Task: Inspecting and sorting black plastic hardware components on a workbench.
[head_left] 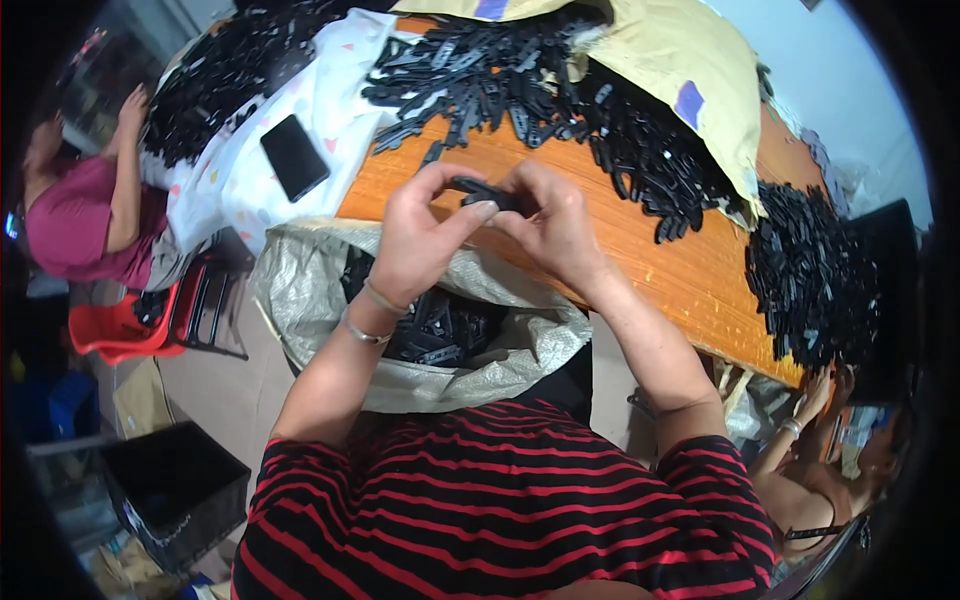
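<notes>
Centre frame: left hand point(418, 240) and right hand point(553, 222) pinched together on small black plastic part point(487, 194), raised above woven sack point(300, 275) of like parts; loose heap point(560, 90) spread across orange bench point(520, 165) within reach.

The small black plastic piece point(487, 192) is mostly covered by the fingertips of the left hand point(420, 240) and right hand point(552, 222), so its full shape cannot be told. The black parts in the woven sack point(330, 270) are hidden in part behind the left forearm and the sack's folded rim. The black bin point(175, 490) blurs into the dark rim, and the heap of parts point(815, 280) at right fades into shadow
</notes>
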`<move>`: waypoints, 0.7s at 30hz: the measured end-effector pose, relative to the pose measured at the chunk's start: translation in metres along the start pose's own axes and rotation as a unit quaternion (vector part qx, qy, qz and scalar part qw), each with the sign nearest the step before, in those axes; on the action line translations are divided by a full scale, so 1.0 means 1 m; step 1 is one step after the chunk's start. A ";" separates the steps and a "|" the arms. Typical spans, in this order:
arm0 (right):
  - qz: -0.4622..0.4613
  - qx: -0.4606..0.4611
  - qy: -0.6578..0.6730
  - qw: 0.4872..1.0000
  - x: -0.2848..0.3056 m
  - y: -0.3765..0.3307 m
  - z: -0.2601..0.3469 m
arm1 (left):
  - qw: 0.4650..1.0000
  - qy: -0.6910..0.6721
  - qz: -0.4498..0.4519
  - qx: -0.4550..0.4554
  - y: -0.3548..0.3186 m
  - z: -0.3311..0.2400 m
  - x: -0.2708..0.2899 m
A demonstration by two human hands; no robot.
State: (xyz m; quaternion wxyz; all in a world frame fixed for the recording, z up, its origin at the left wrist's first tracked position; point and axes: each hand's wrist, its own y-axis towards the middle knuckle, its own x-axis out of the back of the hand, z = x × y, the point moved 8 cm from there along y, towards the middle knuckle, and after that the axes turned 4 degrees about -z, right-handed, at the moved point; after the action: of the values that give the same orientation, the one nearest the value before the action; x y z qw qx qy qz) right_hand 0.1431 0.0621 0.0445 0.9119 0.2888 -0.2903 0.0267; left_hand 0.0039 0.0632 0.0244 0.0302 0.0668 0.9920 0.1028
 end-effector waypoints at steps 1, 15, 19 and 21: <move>0.008 -0.013 0.021 1.000 -0.003 -0.001 -0.002 | 1.000 0.009 -0.009 -0.004 -0.002 -0.002 0.002; 0.130 -0.126 0.054 0.982 0.027 -0.033 -0.032 | 0.933 0.275 0.217 -0.085 -0.057 -0.012 0.029; 0.045 -0.056 -0.333 0.940 0.106 -0.024 -0.093 | 0.940 0.298 0.150 -0.066 -0.032 -0.018 0.048; 0.085 -0.069 -0.378 0.920 0.114 -0.025 -0.123 | 0.942 0.327 0.072 -0.025 0.000 -0.013 0.058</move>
State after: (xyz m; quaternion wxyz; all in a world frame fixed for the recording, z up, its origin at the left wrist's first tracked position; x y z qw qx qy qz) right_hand 0.3061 0.0948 0.0119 0.7466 0.1881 -0.6375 -0.0272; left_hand -0.0547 0.0686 0.0344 -0.3012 0.0996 0.9370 0.1461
